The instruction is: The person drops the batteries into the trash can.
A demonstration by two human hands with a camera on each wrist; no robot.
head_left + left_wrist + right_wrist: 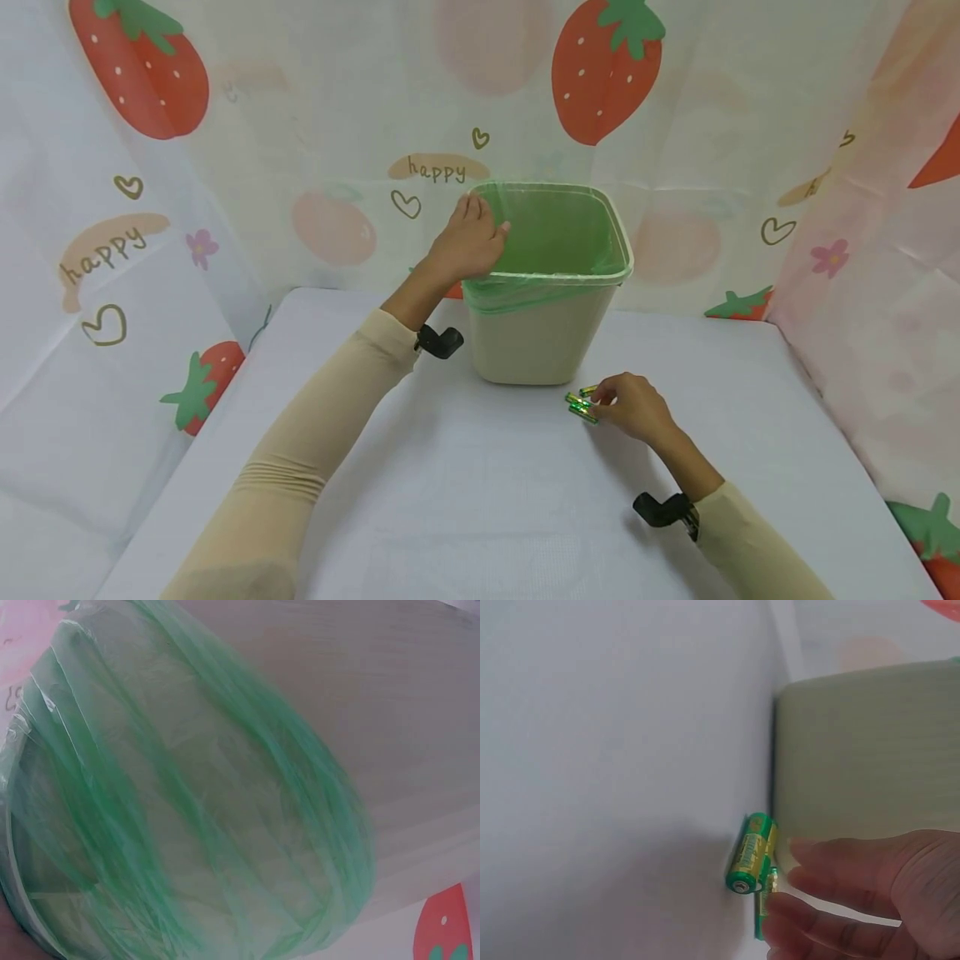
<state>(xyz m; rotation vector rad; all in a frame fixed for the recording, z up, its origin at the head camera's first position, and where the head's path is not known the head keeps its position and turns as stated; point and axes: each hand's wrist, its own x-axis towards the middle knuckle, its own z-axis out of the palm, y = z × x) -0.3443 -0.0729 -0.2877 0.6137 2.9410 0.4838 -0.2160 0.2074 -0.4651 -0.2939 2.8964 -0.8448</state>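
Note:
A pale bin (532,333) lined with a thin green bag (517,296) stands at the far side of the white table. My left hand (468,237) rests on its left rim, thumb apart from the fingers. In the left wrist view the bag (225,787) fills most of the picture, and the fingers are out of sight. Several green-and-gold batteries (577,404) lie by the bin's front right corner. At their right side is my right hand (633,404), thumb and fingers slightly bent. In the right wrist view the fingertips partly cover one battery (763,926), beside another battery (750,855).
The white table (465,492) runs up to a hanging cloth (337,125) printed with strawberries and hearts. More of this cloth (82,375) hangs at the left and right sides. Black wrist cameras (441,342) sit on both cuffs.

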